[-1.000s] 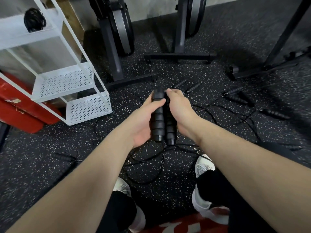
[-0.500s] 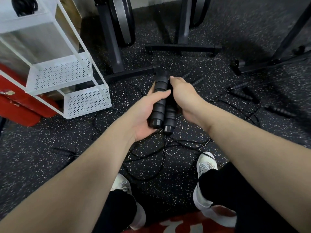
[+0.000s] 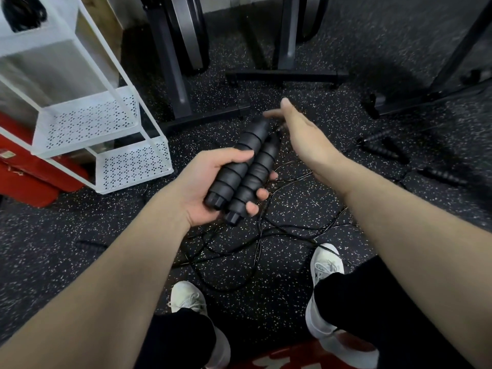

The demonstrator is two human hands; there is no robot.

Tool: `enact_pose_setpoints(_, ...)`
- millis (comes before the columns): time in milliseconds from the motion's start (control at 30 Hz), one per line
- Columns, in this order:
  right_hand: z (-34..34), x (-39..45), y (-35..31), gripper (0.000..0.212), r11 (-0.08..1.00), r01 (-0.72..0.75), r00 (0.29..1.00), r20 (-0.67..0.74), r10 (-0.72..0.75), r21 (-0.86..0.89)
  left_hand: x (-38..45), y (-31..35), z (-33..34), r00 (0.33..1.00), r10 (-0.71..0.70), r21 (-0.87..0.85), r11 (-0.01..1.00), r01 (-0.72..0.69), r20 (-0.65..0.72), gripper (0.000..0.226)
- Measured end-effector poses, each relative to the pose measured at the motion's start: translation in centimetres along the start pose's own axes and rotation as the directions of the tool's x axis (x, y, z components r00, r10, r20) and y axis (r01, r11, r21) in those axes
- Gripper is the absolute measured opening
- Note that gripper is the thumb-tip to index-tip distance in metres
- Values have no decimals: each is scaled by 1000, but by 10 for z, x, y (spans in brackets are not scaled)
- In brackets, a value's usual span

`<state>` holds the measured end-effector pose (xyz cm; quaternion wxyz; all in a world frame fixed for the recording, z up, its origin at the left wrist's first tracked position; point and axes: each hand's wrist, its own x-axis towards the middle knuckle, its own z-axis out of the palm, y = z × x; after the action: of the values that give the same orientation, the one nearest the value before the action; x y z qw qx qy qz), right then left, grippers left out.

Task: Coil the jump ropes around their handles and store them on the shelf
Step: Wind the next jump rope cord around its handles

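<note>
My left hand [image 3: 210, 182] grips two black ribbed jump rope handles [image 3: 245, 169] side by side, tips pointing up and right. Their thin black cord [image 3: 262, 235] hangs down and lies tangled on the speckled floor. My right hand [image 3: 300, 129] is off the handles, just right of their upper ends, fingers spread and holding nothing. The white metal shelf [image 3: 87, 123] with perforated trays stands at the left. A coiled black rope [image 3: 24, 10] sits on its top tier.
More black handles [image 3: 383, 147] and another [image 3: 442, 177] lie on the floor at the right, one more handle [image 3: 90, 246] at the left. Black exercise machine bases [image 3: 286, 75] stand behind. A red box [image 3: 24, 177] sits under the shelf. My white shoes [image 3: 326, 265] are below.
My right hand has let go of the handles and swung out to the right, opening. My left hand has tilted the pair of handles and kept hold of both.
</note>
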<state>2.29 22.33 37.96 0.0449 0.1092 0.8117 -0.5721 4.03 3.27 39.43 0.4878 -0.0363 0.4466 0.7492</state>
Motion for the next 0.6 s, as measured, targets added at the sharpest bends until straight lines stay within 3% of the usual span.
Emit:
enact_pose_setpoints(100,0,-3,-3,52,999,-18,997,79,22,-50,-1,2,-5,998,8,24,1000,-9,67,54)
enact_pose_setpoints(233,-2,-3,-2,63,987,5,1000,13,-3,-162,-2,5,-11,998,26,66,997,-31,65,58)
enact_pose_setpoints(333,-3,1,4,58,979,25,1000,17,-22,-200,-3,7,-11,998,48,150,988,-43,-33,55)
enact_pose_setpoints(433,-8,4,10,49,976,37,998,61,-24,-214,-1,9,-14,971,103,272,961,-42,-213,41)
enact_pose_setpoints(533,-11,8,13,47,970,-15,994,97,40,-243,2,10,-18,925,168,420,907,-10,-340,29)
enact_pose_setpoints(600,-10,8,15,41,982,-74,983,153,101,-171,3,9,-19,895,189,438,899,8,-404,25)
